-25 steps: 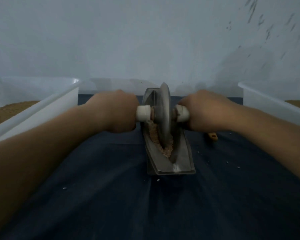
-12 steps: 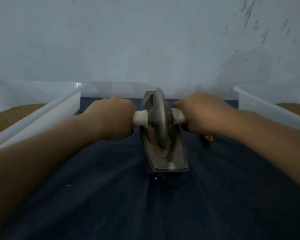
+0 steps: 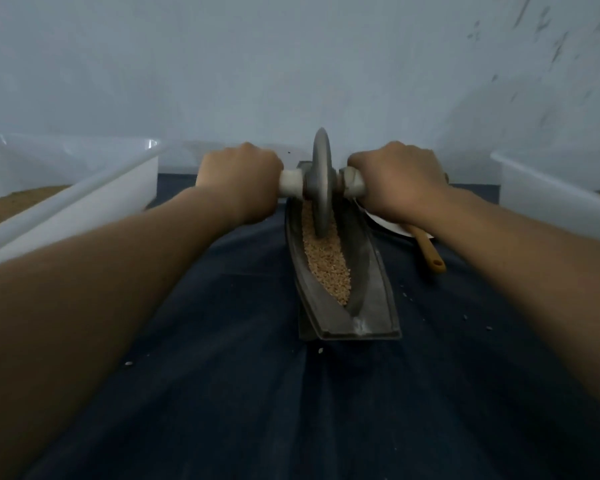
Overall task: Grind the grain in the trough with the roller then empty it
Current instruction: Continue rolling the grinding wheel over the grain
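Note:
A grey boat-shaped metal trough [image 3: 371,292] lies lengthwise on the dark blue cloth, holding pale brown grain [image 3: 328,265]. The roller, a grey metal disc [image 3: 321,181] on a white axle handle, stands upright in the trough's far half. My left hand [image 3: 241,181] grips the left end of the handle. My right hand [image 3: 397,183] grips the right end. The trough's far tip is hidden behind the disc and my hands.
A white bin [image 3: 84,202] with brown grain stands at the left, another white bin [image 3: 548,199] at the right. A white plate [image 3: 385,225] and a yellow-brown spoon handle [image 3: 430,254] lie right of the trough. Loose grains dot the cloth [image 3: 257,393].
Both hands have pushed the roller away from me along the trough, from its middle to the far half. More grain now shows in the near half.

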The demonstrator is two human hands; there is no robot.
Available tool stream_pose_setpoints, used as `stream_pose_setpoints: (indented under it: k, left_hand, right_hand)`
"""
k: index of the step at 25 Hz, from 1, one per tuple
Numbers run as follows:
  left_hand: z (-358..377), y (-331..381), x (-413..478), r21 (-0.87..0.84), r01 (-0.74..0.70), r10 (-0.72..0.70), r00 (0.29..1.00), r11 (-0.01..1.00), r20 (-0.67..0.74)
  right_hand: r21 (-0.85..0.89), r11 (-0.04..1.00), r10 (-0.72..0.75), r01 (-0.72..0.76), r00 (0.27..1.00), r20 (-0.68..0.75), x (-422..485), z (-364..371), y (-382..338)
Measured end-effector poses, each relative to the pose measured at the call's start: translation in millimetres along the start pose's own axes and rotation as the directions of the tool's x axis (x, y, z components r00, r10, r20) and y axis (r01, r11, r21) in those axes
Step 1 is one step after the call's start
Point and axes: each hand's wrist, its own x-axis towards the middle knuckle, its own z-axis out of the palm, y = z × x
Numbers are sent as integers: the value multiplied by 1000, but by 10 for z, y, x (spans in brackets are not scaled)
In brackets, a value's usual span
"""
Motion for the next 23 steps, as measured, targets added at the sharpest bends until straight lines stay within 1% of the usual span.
stream_pose_setpoints:
  k: [2,4,6,9,10,12,13,15,16,18,19,21,23]
  left_hand:
    - [-86,-36,-263,-57,-58,62,996,997,61]
    - [-213,-78,-510,-78,-135,144,983,988,117]
    - [-313,-92,-587,-59,-180,186,976,982,111]
    - [-263,-46,-415,-14,-159,160,982,987,104]
    - [-206,-25,-292,-4,-141,140,985,990,97]
    - [-101,3,-53,-1,-75,74,992,997,98]
    - [-85,18,31,-1,-38,38,993,999,114]
    - [-101,58,116,17,1,-3,993,1000,115]
    - [-128,77,95,34,-4,0,995,999,100]
    - [-188,92,-53,26,-57,54,994,998,99]
    - [-227,71,-174,-9,-98,98,986,995,132]
    - [-309,-5,-397,-89,-194,209,953,977,217]
    - [-355,-69,-470,-111,-257,277,934,960,225]
  right_hand:
    - [7,997,-71,71,997,1,-263,-130,-5]
    - [23,993,-117,117,993,-6,-564,-267,5]
    - [68,990,-124,123,992,15,-736,-362,50]
    - [105,991,-98,89,992,85,-673,-268,76]
    - [97,993,-74,66,994,75,-564,-178,62]
    - [48,999,-13,14,1000,-25,-284,17,13]
    - [35,999,39,-37,997,-64,-165,72,-9]
    - [55,993,108,-105,992,-62,-45,105,-47]
    - [67,993,105,-102,993,-44,-67,96,-61]
    - [71,996,53,-52,999,-11,-256,19,-48]
    - [64,998,11,-10,1000,-13,-400,-48,-30]
    - [15,997,-71,73,994,-77,-693,-201,-2]
    - [-32,994,-109,105,981,-159,-839,-317,23]
